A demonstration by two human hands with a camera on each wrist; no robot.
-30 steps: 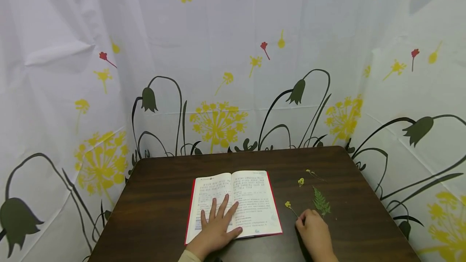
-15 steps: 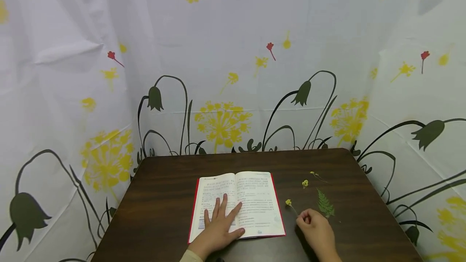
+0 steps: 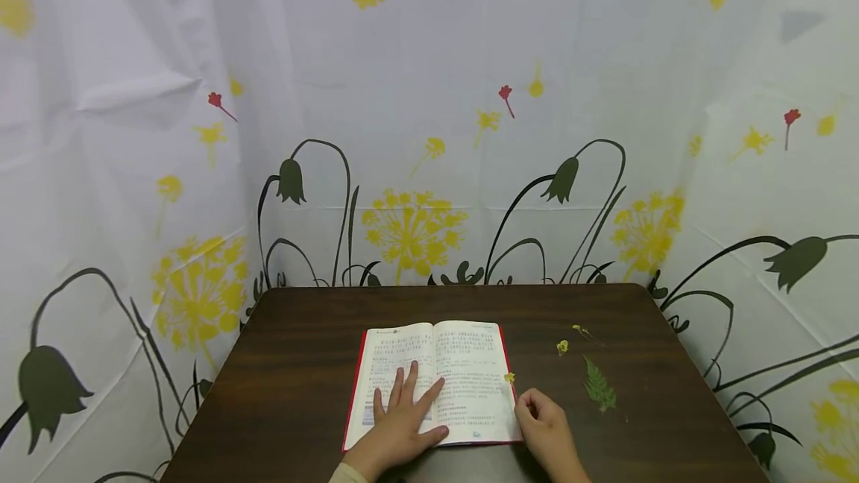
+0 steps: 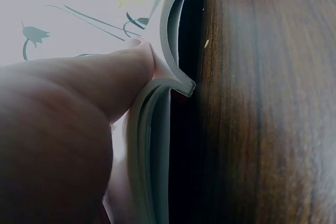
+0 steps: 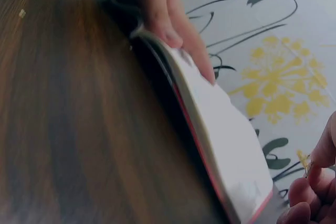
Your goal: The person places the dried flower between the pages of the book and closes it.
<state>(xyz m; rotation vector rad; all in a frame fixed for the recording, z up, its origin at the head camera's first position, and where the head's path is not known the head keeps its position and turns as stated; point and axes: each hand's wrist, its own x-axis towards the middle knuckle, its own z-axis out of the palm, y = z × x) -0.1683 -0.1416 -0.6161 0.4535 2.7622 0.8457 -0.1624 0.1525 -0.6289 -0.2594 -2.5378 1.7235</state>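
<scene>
An open book (image 3: 470,386) with a red cover edge lies on the dark wooden table (image 3: 288,364). My left hand (image 3: 401,423) rests spread over its left page and centre fold, fingers straight; the left wrist view shows the thumb along the book's lower edge (image 4: 157,95). At the book's right edge, my right hand (image 3: 545,427) pinches a small yellow flower (image 3: 509,378) by its stem, and the bloom overlaps the right page in the head view. In the right wrist view the flower (image 5: 303,158) sticks out from the fingertips.
Right of the book lie a green fern leaf (image 3: 599,384), a yellow flower head (image 3: 562,347) and a thin flower sprig (image 3: 585,332). A white curtain (image 3: 403,110) with printed flowers hangs behind the table.
My right hand has taken up the yellow flower by its stem and moved left with it to the book's right edge. The left hand stays on the pages; the head view has shifted slightly.
</scene>
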